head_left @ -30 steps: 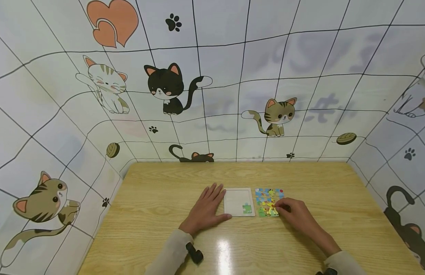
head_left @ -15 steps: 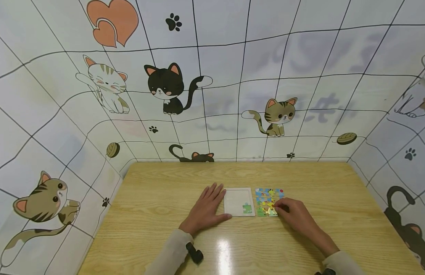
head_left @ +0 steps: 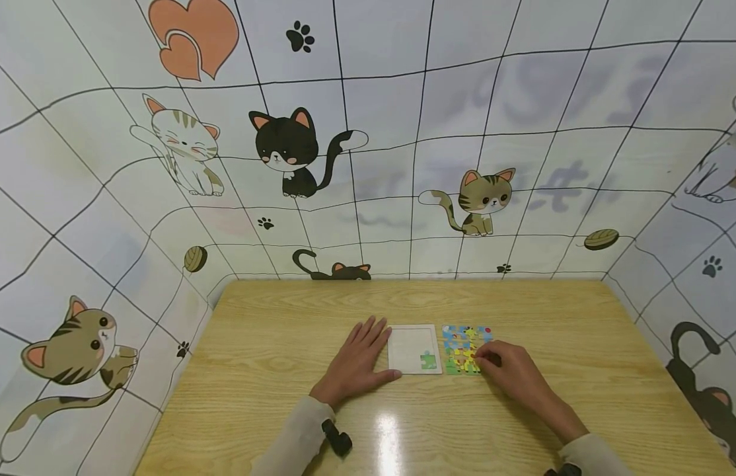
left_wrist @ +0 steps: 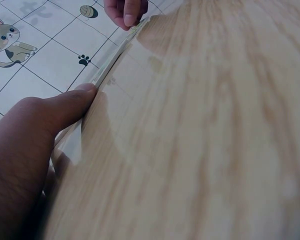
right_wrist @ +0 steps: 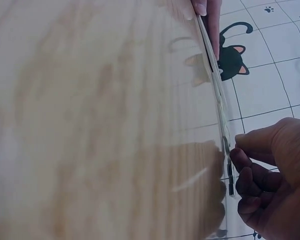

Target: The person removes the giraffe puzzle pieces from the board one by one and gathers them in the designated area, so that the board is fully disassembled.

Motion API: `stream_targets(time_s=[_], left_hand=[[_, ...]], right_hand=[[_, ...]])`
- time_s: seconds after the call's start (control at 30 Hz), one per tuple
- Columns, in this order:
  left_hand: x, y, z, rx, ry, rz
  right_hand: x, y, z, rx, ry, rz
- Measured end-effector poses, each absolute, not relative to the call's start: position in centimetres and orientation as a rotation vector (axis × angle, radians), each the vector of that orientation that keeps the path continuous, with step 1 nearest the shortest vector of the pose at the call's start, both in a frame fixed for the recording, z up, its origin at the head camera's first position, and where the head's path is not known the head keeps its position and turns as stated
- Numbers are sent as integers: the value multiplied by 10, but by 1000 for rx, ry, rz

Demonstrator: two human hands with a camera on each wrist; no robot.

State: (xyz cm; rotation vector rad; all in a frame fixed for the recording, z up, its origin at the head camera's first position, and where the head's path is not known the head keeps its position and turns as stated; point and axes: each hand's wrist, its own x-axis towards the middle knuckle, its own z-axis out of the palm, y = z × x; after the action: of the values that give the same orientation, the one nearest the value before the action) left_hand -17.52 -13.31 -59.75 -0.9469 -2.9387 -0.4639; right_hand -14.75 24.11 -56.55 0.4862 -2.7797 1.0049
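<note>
My left hand (head_left: 359,360) lies flat with straight fingers at the left side of a white square puzzle tray (head_left: 406,347); its thumb rests at the tray's lower edge. One green puzzle piece (head_left: 427,361) sits in the tray's lower right corner. Just right of the tray is a block of colourful puzzle pieces (head_left: 461,345), blue above and yellow-green below. My right hand (head_left: 513,370) is at that block's right edge, thumb and forefinger pinched together on a piece there, which the fingers mostly hide. In the right wrist view, the right hand's fingertips (right_wrist: 238,145) meet right beside the thin edge of the pieces.
Everything lies on a light wooden table (head_left: 273,330) with a glossy top. A wall sheet with cat drawings (head_left: 380,165) encloses the back and both sides. Black wrist cameras (head_left: 337,439) are strapped over the sleeves.
The lower right pieces under my right fingers catch the light differently, pale half a second ago and yellow now. Both hands have otherwise stayed nearly still.
</note>
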Motion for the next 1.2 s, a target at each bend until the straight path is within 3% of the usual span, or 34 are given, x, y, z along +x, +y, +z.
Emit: stream_targets(time_s=[0.5,1.2], left_hand=[[-176,-133,-600,-949,-2933,-446],[-178,-133,-603,-940,-2971,-461]], right_hand=[[-151,226,-560,547,-2782,1058],[-167,205,-559,1053,-2723,1107]])
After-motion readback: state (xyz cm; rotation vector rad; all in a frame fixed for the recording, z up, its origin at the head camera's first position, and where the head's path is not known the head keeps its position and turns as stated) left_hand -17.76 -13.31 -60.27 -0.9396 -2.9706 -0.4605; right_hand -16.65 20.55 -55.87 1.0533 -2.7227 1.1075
